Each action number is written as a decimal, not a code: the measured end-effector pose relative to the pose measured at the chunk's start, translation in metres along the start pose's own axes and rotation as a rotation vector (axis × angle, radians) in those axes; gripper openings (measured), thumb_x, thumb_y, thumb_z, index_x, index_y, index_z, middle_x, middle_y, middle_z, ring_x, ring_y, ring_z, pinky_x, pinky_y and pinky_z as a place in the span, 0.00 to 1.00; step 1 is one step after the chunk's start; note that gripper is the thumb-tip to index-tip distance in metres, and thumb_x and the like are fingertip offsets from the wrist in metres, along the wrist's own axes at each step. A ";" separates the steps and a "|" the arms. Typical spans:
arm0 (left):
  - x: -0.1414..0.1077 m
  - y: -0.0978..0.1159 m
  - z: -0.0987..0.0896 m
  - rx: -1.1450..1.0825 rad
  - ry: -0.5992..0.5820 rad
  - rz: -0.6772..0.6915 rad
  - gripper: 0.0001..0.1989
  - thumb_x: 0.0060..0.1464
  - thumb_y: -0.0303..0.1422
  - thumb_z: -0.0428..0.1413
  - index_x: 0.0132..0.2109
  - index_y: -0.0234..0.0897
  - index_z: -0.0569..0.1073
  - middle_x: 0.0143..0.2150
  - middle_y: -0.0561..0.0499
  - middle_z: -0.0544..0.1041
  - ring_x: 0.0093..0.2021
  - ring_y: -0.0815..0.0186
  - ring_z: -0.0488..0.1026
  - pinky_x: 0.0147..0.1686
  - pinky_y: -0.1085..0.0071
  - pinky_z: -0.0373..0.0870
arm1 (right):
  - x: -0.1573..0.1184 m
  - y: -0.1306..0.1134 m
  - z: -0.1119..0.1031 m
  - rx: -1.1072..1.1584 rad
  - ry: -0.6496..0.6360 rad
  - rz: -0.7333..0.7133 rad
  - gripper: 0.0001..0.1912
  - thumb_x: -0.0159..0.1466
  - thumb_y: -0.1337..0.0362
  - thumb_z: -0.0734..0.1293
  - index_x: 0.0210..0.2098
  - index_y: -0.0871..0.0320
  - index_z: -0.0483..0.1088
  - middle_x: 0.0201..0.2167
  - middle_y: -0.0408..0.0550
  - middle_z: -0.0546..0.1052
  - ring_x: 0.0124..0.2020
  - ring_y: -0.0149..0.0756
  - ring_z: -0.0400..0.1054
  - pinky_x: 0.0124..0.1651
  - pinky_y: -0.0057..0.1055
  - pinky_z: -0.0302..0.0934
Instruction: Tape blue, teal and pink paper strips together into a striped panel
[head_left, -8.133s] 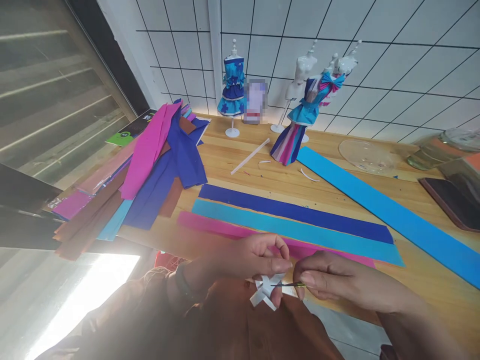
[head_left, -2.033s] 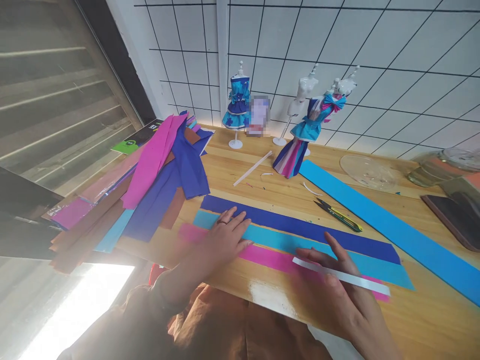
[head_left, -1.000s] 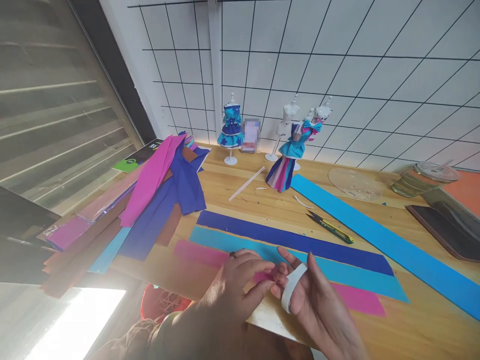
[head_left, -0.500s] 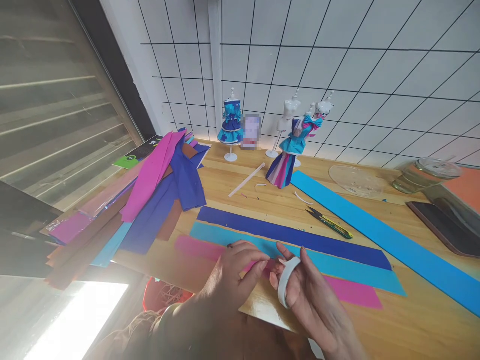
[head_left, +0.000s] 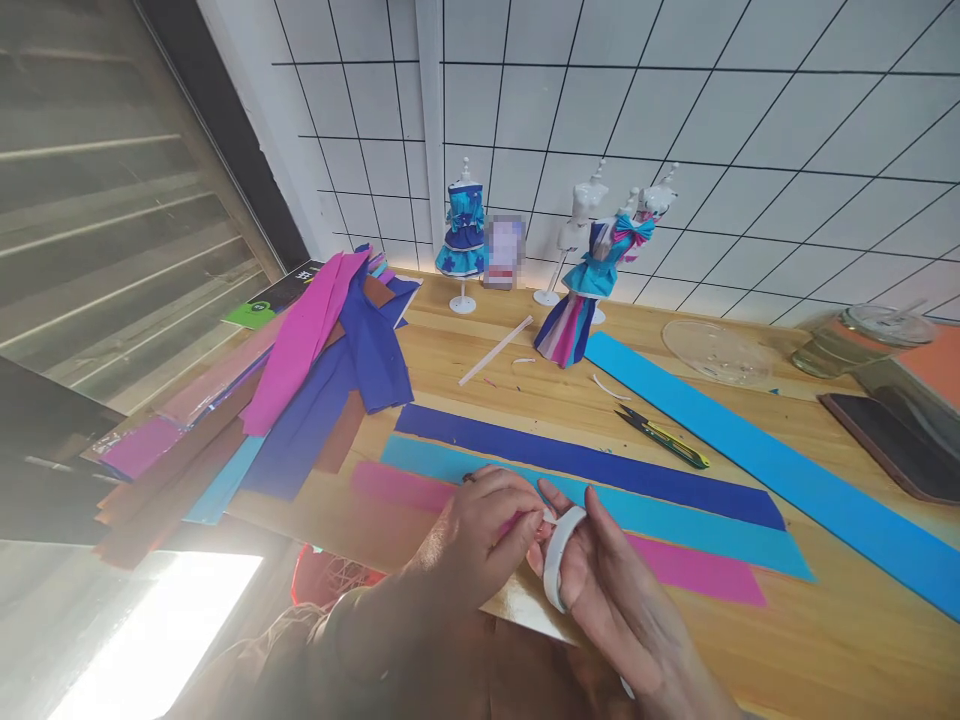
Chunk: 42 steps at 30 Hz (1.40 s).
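Note:
My right hand holds a roll of white tape, its palm turned up and its fingers curled about the ring. The thumb and forefinger of my left hand are closed in a pinch on the loose end of the tape, at the roll's upper edge. Under and beyond both hands lie three long strips side by side: a dark blue strip, a light blue strip and a pink strip. My hands cover part of the pink and light blue ones.
Yellow-and-black thread snips lie beside a long blue board. Small dress forms, one in a blue dress, stand by the tiled wall. Coloured fabric pieces pile up left. A phone and a lidded cup are right.
My left fingertips have come to the roll and now pinch the tape's end. The roll and my right hand have shifted slightly left. The view has tilted a little.

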<state>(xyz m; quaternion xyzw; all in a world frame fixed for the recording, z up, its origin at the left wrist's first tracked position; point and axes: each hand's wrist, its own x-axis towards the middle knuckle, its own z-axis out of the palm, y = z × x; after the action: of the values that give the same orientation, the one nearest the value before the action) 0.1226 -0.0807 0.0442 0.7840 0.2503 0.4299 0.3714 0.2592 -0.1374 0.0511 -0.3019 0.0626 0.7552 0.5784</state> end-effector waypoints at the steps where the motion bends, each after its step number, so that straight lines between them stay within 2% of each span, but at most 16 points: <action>1: 0.000 0.001 -0.001 -0.032 -0.002 -0.051 0.08 0.56 0.28 0.49 0.34 0.36 0.73 0.33 0.48 0.76 0.37 0.65 0.71 0.41 0.66 0.66 | 0.000 0.001 -0.001 -0.010 -0.020 0.020 0.14 0.63 0.57 0.65 0.45 0.58 0.66 0.32 0.45 0.72 0.34 0.30 0.69 0.40 0.31 0.66; 4: 0.001 0.002 -0.004 -0.179 0.015 -0.329 0.07 0.54 0.29 0.50 0.31 0.36 0.72 0.33 0.49 0.75 0.36 0.65 0.71 0.40 0.68 0.67 | -0.003 0.002 -0.005 -0.074 -0.085 0.094 0.14 0.64 0.56 0.63 0.43 0.60 0.68 0.32 0.45 0.71 0.32 0.30 0.68 0.40 0.31 0.66; 7: 0.005 0.001 -0.009 -0.423 0.066 -0.631 0.06 0.51 0.31 0.52 0.28 0.36 0.71 0.28 0.51 0.75 0.31 0.67 0.72 0.36 0.69 0.68 | -0.007 0.004 -0.006 -0.184 -0.105 0.140 0.13 0.64 0.56 0.63 0.39 0.61 0.70 0.32 0.47 0.72 0.33 0.32 0.68 0.41 0.33 0.65; 9: 0.008 -0.002 -0.012 -0.607 0.098 -0.763 0.06 0.48 0.31 0.54 0.26 0.35 0.70 0.24 0.52 0.74 0.27 0.68 0.71 0.33 0.70 0.68 | -0.009 0.004 -0.005 -0.271 -0.106 0.154 0.14 0.64 0.56 0.63 0.36 0.62 0.70 0.32 0.49 0.72 0.34 0.33 0.68 0.42 0.34 0.64; 12: 0.010 -0.006 -0.014 -0.830 0.152 -0.872 0.08 0.43 0.33 0.58 0.24 0.34 0.68 0.21 0.54 0.73 0.24 0.70 0.70 0.31 0.71 0.68 | -0.012 0.003 -0.004 -0.439 -0.115 0.132 0.15 0.64 0.55 0.63 0.32 0.62 0.70 0.31 0.49 0.72 0.33 0.33 0.68 0.41 0.32 0.63; 14: 0.010 -0.009 -0.015 -0.927 0.188 -0.900 0.09 0.42 0.34 0.60 0.25 0.34 0.68 0.21 0.54 0.73 0.23 0.71 0.70 0.30 0.72 0.68 | -0.014 0.000 -0.005 -0.579 -0.130 0.105 0.15 0.63 0.54 0.64 0.30 0.61 0.71 0.28 0.47 0.72 0.28 0.29 0.66 0.36 0.27 0.61; 18: 0.009 -0.012 -0.019 -1.002 0.227 -0.936 0.12 0.40 0.35 0.62 0.27 0.34 0.67 0.22 0.53 0.74 0.24 0.70 0.72 0.28 0.73 0.68 | -0.017 -0.010 -0.010 -0.914 -0.160 0.019 0.20 0.61 0.49 0.65 0.26 0.61 0.71 0.20 0.43 0.67 0.20 0.23 0.54 0.25 0.21 0.50; 21: 0.008 -0.014 -0.022 -1.011 0.235 -0.955 0.13 0.40 0.35 0.62 0.28 0.33 0.67 0.24 0.50 0.76 0.25 0.68 0.74 0.28 0.74 0.68 | -0.020 -0.018 -0.013 -1.171 -0.149 -0.037 0.22 0.60 0.46 0.64 0.24 0.60 0.70 0.21 0.43 0.67 0.20 0.25 0.53 0.26 0.23 0.51; 24: 0.006 -0.015 -0.024 -1.016 0.233 -0.950 0.11 0.43 0.34 0.61 0.29 0.34 0.67 0.25 0.47 0.77 0.27 0.66 0.76 0.29 0.73 0.69 | -0.024 -0.023 -0.015 -1.303 -0.140 -0.114 0.24 0.62 0.45 0.60 0.23 0.58 0.69 0.21 0.45 0.68 0.23 0.30 0.58 0.31 0.27 0.55; 26: 0.004 -0.015 -0.026 -1.017 0.236 -0.951 0.09 0.44 0.32 0.60 0.29 0.34 0.67 0.26 0.46 0.78 0.28 0.65 0.76 0.30 0.72 0.69 | -0.026 -0.026 -0.017 -1.326 -0.085 -0.205 0.24 0.63 0.45 0.59 0.22 0.57 0.67 0.19 0.44 0.66 0.24 0.32 0.59 0.32 0.28 0.56; 31: 0.001 -0.018 -0.028 -1.009 0.257 -0.960 0.08 0.46 0.30 0.59 0.29 0.33 0.67 0.27 0.45 0.79 0.29 0.64 0.77 0.31 0.71 0.71 | -0.028 -0.034 -0.030 -1.363 0.121 -0.401 0.26 0.61 0.44 0.60 0.16 0.57 0.59 0.16 0.42 0.60 0.20 0.30 0.54 0.25 0.26 0.54; 35: -0.002 -0.022 -0.031 -0.991 0.296 -0.959 0.08 0.46 0.31 0.60 0.29 0.33 0.67 0.27 0.46 0.79 0.28 0.64 0.77 0.31 0.70 0.71 | -0.026 -0.042 -0.039 -1.213 0.308 -0.493 0.23 0.56 0.44 0.64 0.20 0.57 0.62 0.18 0.43 0.62 0.22 0.31 0.57 0.27 0.26 0.58; 42: -0.008 -0.025 -0.036 -0.952 0.303 -0.981 0.10 0.45 0.32 0.60 0.29 0.34 0.66 0.27 0.45 0.79 0.29 0.63 0.77 0.32 0.70 0.71 | -0.023 -0.048 -0.038 -1.128 0.366 -0.508 0.24 0.49 0.44 0.69 0.19 0.58 0.62 0.20 0.43 0.61 0.24 0.31 0.57 0.25 0.24 0.57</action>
<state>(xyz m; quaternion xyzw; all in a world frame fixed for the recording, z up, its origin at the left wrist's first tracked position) 0.0856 -0.0581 0.0327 0.2639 0.4085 0.3800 0.7868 0.3205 -0.1585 0.0451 -0.6889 -0.3199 0.4480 0.4717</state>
